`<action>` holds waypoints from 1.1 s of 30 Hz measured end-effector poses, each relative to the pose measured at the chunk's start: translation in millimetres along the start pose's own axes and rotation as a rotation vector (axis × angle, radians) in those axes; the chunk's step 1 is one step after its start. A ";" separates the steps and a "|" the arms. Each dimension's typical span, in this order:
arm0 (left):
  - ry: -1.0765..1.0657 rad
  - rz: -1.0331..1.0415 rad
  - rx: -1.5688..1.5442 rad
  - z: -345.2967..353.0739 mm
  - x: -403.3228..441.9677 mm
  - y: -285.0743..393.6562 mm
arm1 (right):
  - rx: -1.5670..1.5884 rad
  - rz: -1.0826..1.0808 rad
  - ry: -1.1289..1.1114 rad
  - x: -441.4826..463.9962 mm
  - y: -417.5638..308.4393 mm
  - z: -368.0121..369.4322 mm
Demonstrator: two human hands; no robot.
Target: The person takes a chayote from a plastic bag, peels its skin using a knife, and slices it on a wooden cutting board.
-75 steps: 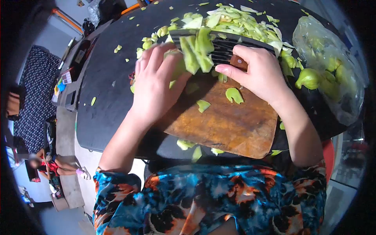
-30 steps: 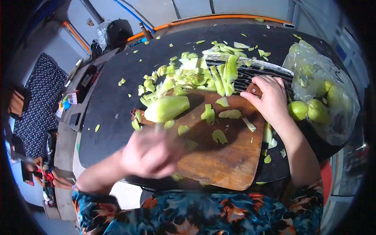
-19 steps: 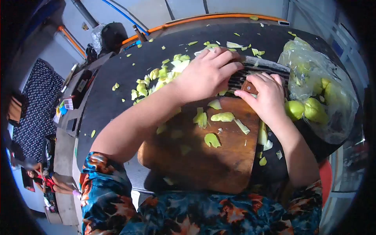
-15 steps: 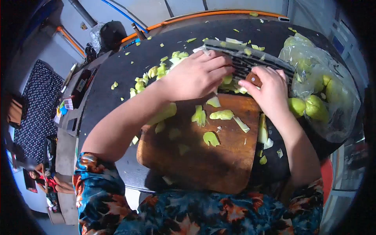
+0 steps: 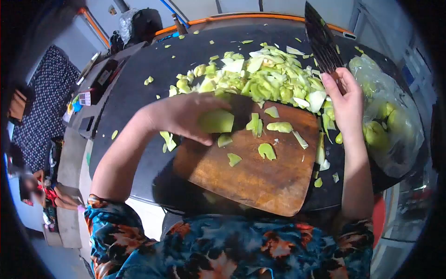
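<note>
Pale-green peeled vegetable (image 5: 218, 122) is showing at the wooden cutting board's (image 5: 251, 179) left, the left hand (image 5: 188, 112) curving around it, grip unclear; the right hand (image 5: 347, 95) is clamping a broad-bladed knife (image 5: 323, 49), far right.

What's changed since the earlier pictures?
The left hand has left the knife and come back leftward to the vegetable; blur hides whether it grips. The right hand has swung the knife so its tip points away, and the long green strips seen on the blade are off it. Unchanged: the right hand's hold, the board, the bag.
</note>
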State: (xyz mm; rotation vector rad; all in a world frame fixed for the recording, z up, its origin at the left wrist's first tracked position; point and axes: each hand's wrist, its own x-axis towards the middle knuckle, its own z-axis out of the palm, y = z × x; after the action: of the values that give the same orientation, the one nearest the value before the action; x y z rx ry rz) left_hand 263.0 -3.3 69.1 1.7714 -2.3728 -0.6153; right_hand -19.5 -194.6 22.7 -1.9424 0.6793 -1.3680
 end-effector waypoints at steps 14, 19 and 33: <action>0.516 0.099 -2.281 80.0 11.1 1.4 | -0.032 -0.298 -0.395 -59.7 -66.7 45.8; 0.507 0.164 -2.230 79.4 4.3 8.1 | -0.181 -0.594 -0.571 -76.5 -71.7 59.0; 0.564 0.027 -2.152 88.4 8.6 29.9 | -0.294 -0.663 -0.561 -94.2 -73.7 71.1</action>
State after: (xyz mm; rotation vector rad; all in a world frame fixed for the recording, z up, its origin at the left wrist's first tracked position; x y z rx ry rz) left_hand 204.6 17.7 -1.1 0.5440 -0.3626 -1.4087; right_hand 20.9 -62.7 4.8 -2.7821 -0.0584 -0.9984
